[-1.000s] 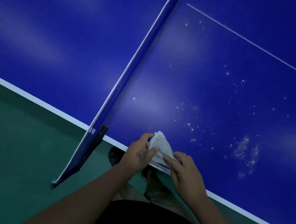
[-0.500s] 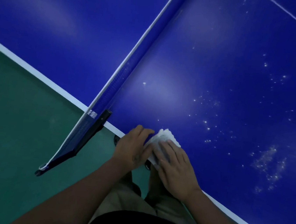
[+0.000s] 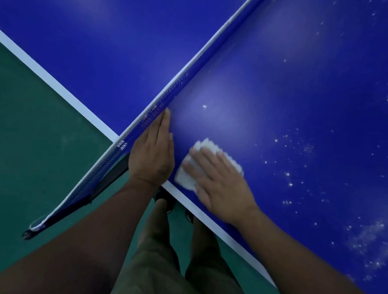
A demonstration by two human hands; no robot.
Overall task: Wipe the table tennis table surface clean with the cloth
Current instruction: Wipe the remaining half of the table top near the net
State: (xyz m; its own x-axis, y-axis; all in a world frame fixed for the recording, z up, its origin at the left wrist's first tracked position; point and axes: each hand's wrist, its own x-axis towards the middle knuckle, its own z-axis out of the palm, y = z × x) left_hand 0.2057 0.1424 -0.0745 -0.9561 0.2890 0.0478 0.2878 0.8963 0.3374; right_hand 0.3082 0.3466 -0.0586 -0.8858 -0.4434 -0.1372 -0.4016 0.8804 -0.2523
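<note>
The right hand lay flat with straight fingers, pressing the white cloth onto the blue desk just inside its white near edge. The cloth sat folded under the palm and fingers, its corners showing at the hand's 12 and 9 o'clock. The left hand was released and flat too, holding nothing, resting on the desk at the cloth's 9 o'clock, its outer side against the foot of the net.

White specks lay scattered at the cloth's 3 o'clock, and a denser dusty patch sat further off toward 4 o'clock. One lone fleck lay at 12 o'clock.

Judging from this, the wiping had barely begun. The cloth was held by pressure alone, so a quick stroke could let it slip or bunch under the fingers. A sweep toward 6 o'clock might push crumbs over the edge onto the green floor. A stroke toward 9 o'clock could drive dust under the net, or snag the mesh.
</note>
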